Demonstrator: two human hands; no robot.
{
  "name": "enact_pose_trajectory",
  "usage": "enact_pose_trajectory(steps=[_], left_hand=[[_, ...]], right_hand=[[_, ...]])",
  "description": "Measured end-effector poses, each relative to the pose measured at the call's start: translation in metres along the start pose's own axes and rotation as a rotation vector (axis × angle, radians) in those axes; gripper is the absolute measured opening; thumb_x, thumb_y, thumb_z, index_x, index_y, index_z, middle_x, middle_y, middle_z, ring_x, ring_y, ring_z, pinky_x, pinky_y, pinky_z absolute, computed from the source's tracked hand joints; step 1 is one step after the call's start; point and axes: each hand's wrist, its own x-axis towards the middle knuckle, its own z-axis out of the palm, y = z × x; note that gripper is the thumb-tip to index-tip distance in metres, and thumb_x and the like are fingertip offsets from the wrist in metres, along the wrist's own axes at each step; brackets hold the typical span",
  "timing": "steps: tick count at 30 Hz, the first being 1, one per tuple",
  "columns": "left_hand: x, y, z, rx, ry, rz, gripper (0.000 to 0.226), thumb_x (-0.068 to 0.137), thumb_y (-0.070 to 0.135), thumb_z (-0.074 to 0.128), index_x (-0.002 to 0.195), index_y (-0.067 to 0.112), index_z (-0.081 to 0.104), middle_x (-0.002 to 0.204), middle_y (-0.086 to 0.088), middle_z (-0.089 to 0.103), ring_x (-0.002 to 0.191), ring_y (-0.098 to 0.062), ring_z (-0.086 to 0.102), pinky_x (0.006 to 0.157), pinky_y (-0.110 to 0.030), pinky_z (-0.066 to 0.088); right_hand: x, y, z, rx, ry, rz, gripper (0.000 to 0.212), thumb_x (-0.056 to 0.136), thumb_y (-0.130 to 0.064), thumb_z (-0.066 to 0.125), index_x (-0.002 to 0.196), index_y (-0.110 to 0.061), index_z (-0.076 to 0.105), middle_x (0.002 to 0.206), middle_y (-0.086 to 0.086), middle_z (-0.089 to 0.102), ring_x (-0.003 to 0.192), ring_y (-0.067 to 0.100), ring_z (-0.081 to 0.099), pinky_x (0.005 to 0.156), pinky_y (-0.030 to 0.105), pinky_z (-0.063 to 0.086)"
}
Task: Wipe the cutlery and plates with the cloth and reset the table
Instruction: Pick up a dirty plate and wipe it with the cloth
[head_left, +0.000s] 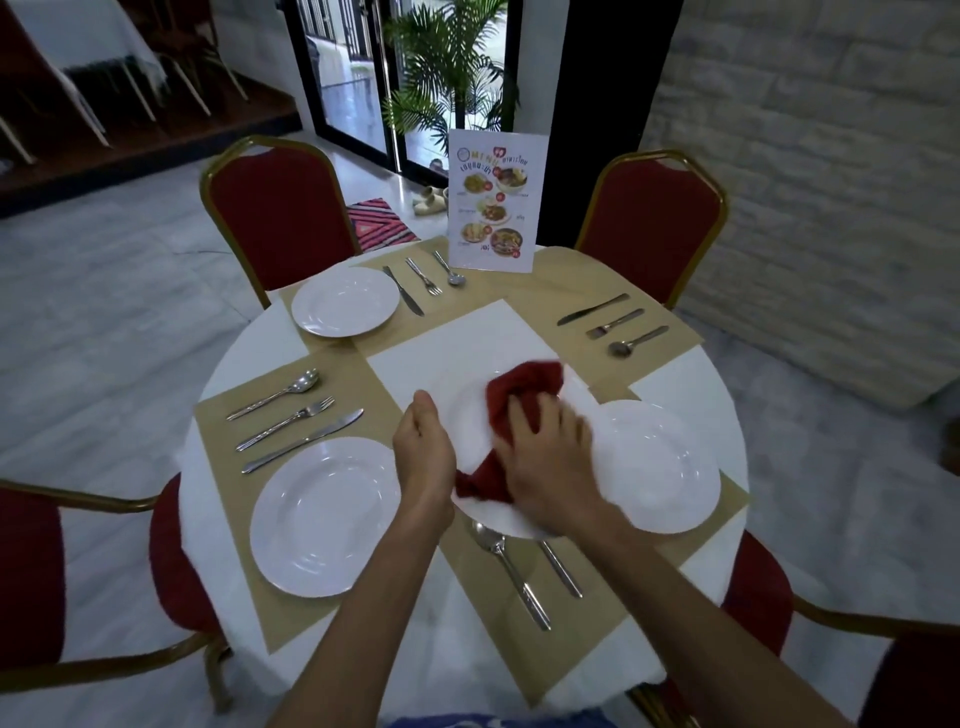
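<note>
A white plate (470, 400) is held up over the middle of the round table. My left hand (423, 449) grips its left rim. My right hand (545, 457) presses a red cloth (519, 389) against the plate's face, fingers curled into the fabric; the cloth's lower end (480, 480) hangs between my hands. Other white plates lie on tan placemats at near left (324, 517), far left (344, 301) and right (660, 467). A spoon (511, 571) and another utensil (561, 569) lie under the held plate. Knife, fork and spoon sets lie at left (291, 415), far (423, 280) and right (613, 325).
A standing menu card (491, 200) is at the table's far edge. Red chairs with gold frames stand at far left (275, 208), far right (654, 223), near left (31, 571) and near right (769, 623). A white square cloth (467, 332) covers the table's centre.
</note>
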Motion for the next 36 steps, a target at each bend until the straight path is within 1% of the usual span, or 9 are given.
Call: enact_pose_trajectory(steps=[2, 6, 11, 15, 17, 20, 23, 28, 36], left_hand=[[0.004, 0.003, -0.003, 0.041, 0.015, 0.017, 0.037, 0.107, 0.040, 0.034, 0.109, 0.017, 0.061, 0.104, 0.003, 0.061, 0.102, -0.017, 0.052, 0.087, -0.026, 0.035], [0.018, 0.008, -0.030, 0.059, 0.047, 0.022, 0.032, 0.107, 0.040, 0.035, 0.112, 0.023, 0.061, 0.106, 0.006, 0.061, 0.096, -0.015, 0.056, 0.089, -0.028, 0.040], [0.021, 0.019, -0.047, 0.080, -0.109, -0.037, 0.032, 0.105, 0.049, 0.035, 0.118, 0.034, 0.060, 0.101, 0.015, 0.063, 0.093, -0.010, 0.061, 0.091, -0.037, 0.050], [0.014, 0.018, -0.040, 0.207, -0.304, -0.023, 0.044, 0.103, 0.053, 0.040, 0.126, 0.024, 0.064, 0.125, 0.006, 0.067, 0.112, -0.012, 0.063, 0.104, -0.040, 0.048], [0.007, 0.018, -0.032, 0.379, -0.448, 0.017, 0.048, 0.102, 0.054, 0.043, 0.128, 0.022, 0.067, 0.126, 0.004, 0.068, 0.116, -0.014, 0.063, 0.107, -0.040, 0.047], [0.000, 0.020, -0.028, 0.470, -0.573, 0.045, 0.049, 0.102, 0.054, 0.043, 0.109, 0.018, 0.074, 0.106, -0.001, 0.076, 0.101, -0.018, 0.071, 0.096, -0.038, 0.055], [0.014, 0.020, -0.040, 0.395, -0.531, -0.004, 0.047, 0.098, 0.059, 0.046, 0.109, 0.024, 0.075, 0.105, 0.001, 0.077, 0.096, -0.015, 0.073, 0.087, -0.034, 0.057], [0.041, 0.017, -0.041, 0.153, -0.271, -0.094, 0.037, 0.101, 0.055, 0.045, 0.095, 0.028, 0.070, 0.098, 0.002, 0.075, 0.092, -0.018, 0.072, 0.085, -0.037, 0.057], [0.075, 0.009, -0.005, -0.004, -0.134, -0.138, 0.040, 0.104, 0.053, 0.035, 0.121, 0.028, 0.060, 0.111, 0.002, 0.069, 0.100, -0.020, 0.068, 0.091, -0.044, 0.056]], right_hand=[[-0.021, -0.024, -0.003, 0.133, -0.184, -0.081, 0.060, 0.099, -0.050, 0.021, 0.144, -0.020, 0.047, 0.131, 0.016, 0.046, 0.114, 0.036, 0.046, 0.093, 0.044, 0.040], [-0.058, -0.030, -0.014, 0.214, -0.270, -0.255, 0.037, 0.100, -0.044, 0.039, 0.125, -0.027, 0.059, 0.112, 0.007, 0.054, 0.102, 0.029, 0.051, 0.090, 0.041, 0.042], [-0.022, 0.029, -0.018, 0.085, -0.234, 0.002, 0.037, 0.088, -0.039, 0.062, 0.123, -0.027, 0.060, 0.114, 0.006, 0.062, 0.110, 0.031, 0.059, 0.091, 0.039, 0.036], [0.014, 0.042, -0.030, 0.089, 0.003, 0.070, 0.039, 0.088, -0.041, 0.070, 0.120, -0.022, 0.059, 0.108, 0.006, 0.056, 0.107, 0.030, 0.053, 0.090, 0.038, 0.032], [0.023, 0.033, -0.038, 0.236, -0.084, 0.049, 0.047, 0.089, -0.048, 0.069, 0.129, -0.027, 0.054, 0.114, 0.001, 0.050, 0.112, 0.023, 0.045, 0.095, 0.036, 0.031], [0.020, 0.031, -0.045, 0.542, -0.307, 0.032, 0.040, 0.091, -0.046, 0.071, 0.125, -0.030, 0.058, 0.108, -0.010, 0.062, 0.100, 0.012, 0.059, 0.087, 0.028, 0.047], [0.008, 0.050, -0.039, 0.663, -0.248, 0.132, 0.024, 0.090, -0.044, 0.074, 0.108, -0.032, 0.063, 0.096, -0.018, 0.067, 0.090, 0.000, 0.062, 0.076, 0.022, 0.049], [-0.006, 0.067, -0.014, 0.912, -0.177, 0.441, 0.019, 0.090, -0.043, 0.073, 0.100, -0.027, 0.068, 0.099, -0.007, 0.074, 0.097, 0.016, 0.070, 0.087, 0.035, 0.055], [0.052, 0.083, -0.020, 0.886, -0.213, 0.475, 0.026, 0.091, -0.040, 0.072, 0.106, -0.019, 0.068, 0.100, 0.002, 0.074, 0.093, 0.020, 0.070, 0.087, 0.042, 0.058]])
